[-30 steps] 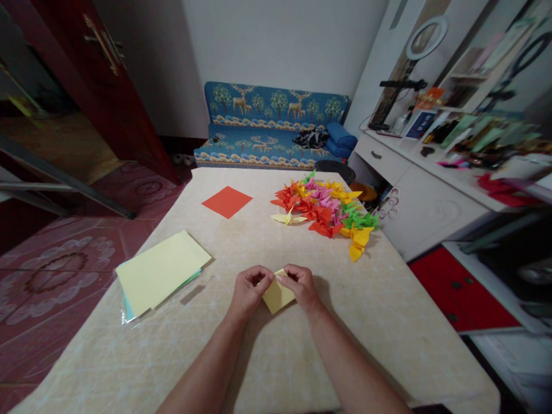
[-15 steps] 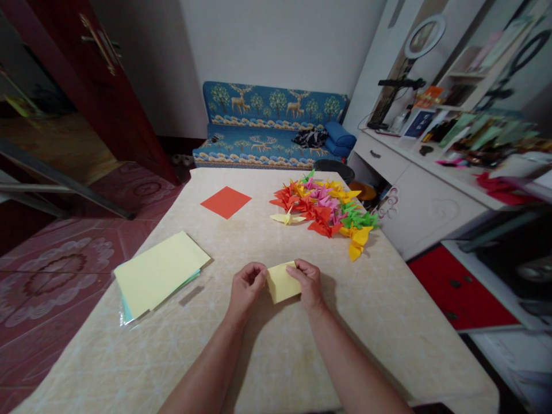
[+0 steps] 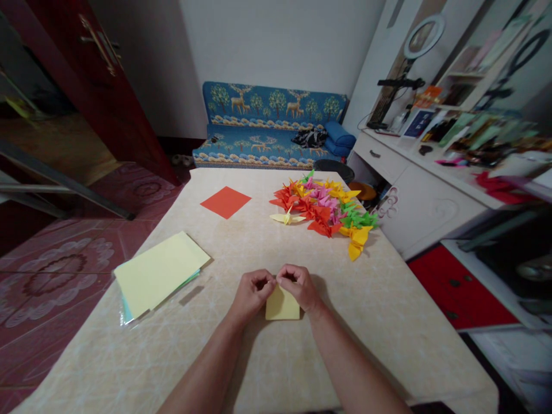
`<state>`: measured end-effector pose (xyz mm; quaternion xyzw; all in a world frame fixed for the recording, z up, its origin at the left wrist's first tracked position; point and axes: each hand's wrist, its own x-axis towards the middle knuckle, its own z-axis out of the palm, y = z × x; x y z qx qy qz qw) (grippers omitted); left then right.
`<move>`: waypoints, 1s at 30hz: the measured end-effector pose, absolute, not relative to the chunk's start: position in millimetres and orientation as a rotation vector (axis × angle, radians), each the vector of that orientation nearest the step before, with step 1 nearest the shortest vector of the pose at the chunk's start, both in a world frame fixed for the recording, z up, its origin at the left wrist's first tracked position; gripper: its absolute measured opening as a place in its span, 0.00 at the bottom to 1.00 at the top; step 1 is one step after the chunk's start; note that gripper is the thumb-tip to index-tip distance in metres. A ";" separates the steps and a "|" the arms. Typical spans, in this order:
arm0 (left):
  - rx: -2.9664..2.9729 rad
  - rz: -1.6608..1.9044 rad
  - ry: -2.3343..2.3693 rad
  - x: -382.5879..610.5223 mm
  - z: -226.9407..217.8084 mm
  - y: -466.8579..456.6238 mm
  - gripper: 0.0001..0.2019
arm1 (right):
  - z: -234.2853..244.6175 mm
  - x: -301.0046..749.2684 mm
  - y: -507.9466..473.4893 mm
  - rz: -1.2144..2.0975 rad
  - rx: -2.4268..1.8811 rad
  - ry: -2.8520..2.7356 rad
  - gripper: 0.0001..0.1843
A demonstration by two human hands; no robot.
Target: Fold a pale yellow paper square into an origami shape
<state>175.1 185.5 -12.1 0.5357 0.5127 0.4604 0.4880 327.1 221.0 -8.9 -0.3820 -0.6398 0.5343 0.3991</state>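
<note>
A folded piece of pale yellow paper [image 3: 282, 306] lies between my hands near the table's front. My left hand [image 3: 255, 292] pinches its far edge with thumb and forefinger. Right beside it, my right hand [image 3: 299, 284] pinches the same edge, so the fingertips of both hands nearly meet. The paper's far edge is partly hidden by the fingers. Beyond the hands, a pale yellow paper crane [image 3: 287, 217] sits in front of a heap of red, pink, green and orange paper cranes [image 3: 321, 201].
A red paper square [image 3: 226, 202] lies flat at the table's far left. Nearer, a stack of pale yellow sheets [image 3: 161, 275] rests on a clear wrapper with green sheets beneath. A blue patterned sofa [image 3: 259, 135] stands behind the table, a white dresser [image 3: 431, 195] to the right.
The yellow paper has turned and come down nearer to me, lying squarer now. My right hand has shifted left from its right side to the far edge, close to my left hand.
</note>
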 end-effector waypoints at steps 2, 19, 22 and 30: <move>1.301 1.136 1.254 175.2 -11.6 185.2 0.10 | -9.8 327.3 221.4 1.363 -0.971 -1.623 0.04; 0.479 1.640 1.212 159.5 -7.8 193.1 0.10 | -13.2 330.5 228.0 1.341 -1.014 -1.309 0.07; 0.444 1.623 1.089 162.8 -4.2 195.8 0.11 | -14.7 329.6 228.8 1.358 -1.027 -1.311 0.07; 0.453 1.602 0.973 171.6 -3.9 198.0 0.12 | 17.0 320.2 219.5 1.395 -0.941 -0.984 0.09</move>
